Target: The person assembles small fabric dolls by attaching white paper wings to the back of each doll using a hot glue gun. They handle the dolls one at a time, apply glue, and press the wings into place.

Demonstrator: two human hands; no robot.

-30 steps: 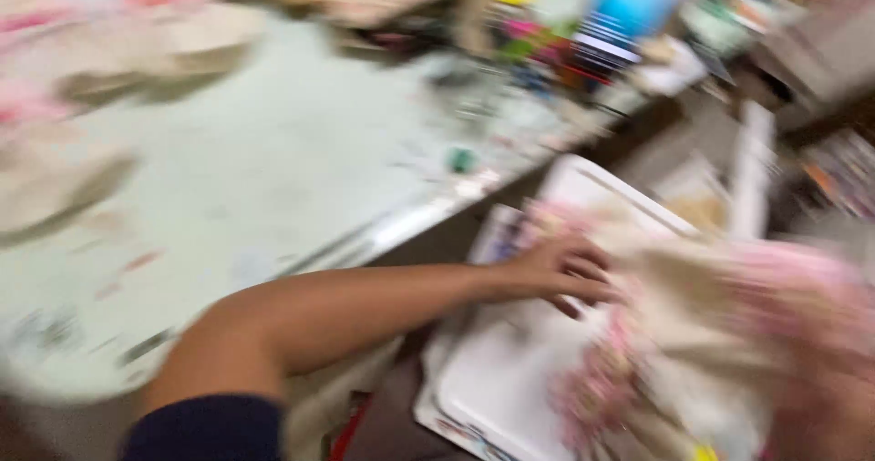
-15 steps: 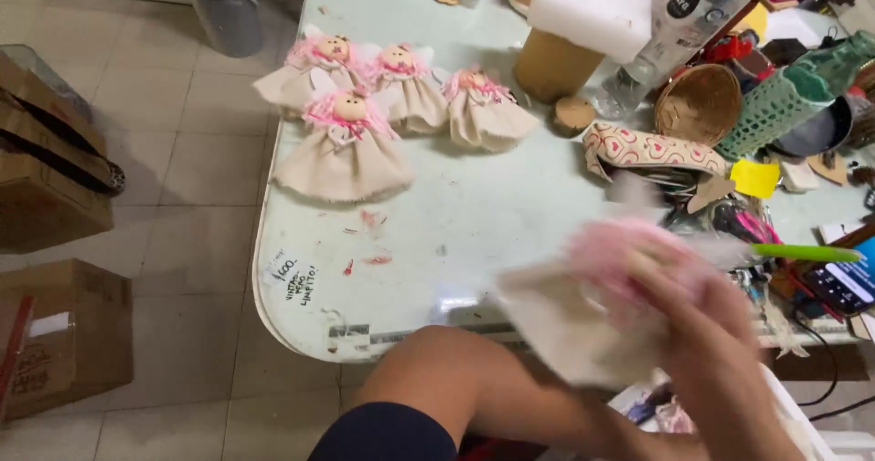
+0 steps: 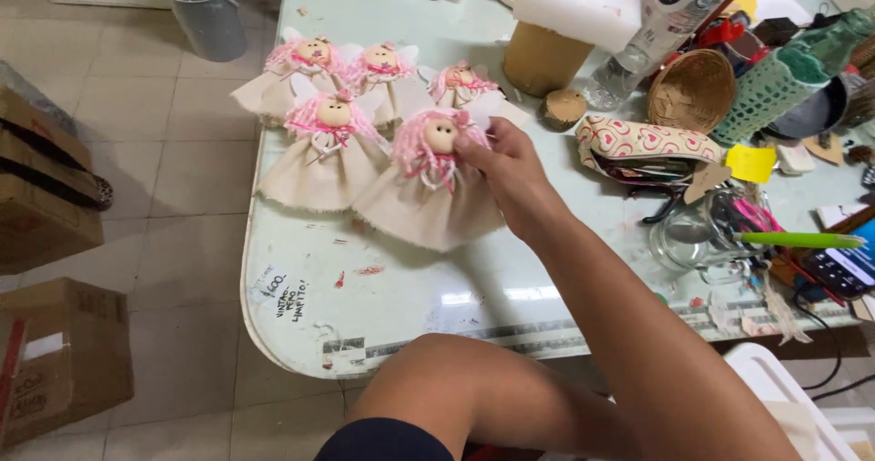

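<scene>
The right hand (image 3: 510, 174) is pinching a pink-haired doll (image 3: 428, 188) with its fingers (image 3: 469, 142), the doll lying on the bench (image 3: 410, 288) at three o'clock of another doll (image 3: 324, 156). The left hand is out of sight.

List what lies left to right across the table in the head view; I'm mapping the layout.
Held doll in the right hand → cork cylinder → heart-print pouch → wicker basket → yellow note → green pen.
</scene>
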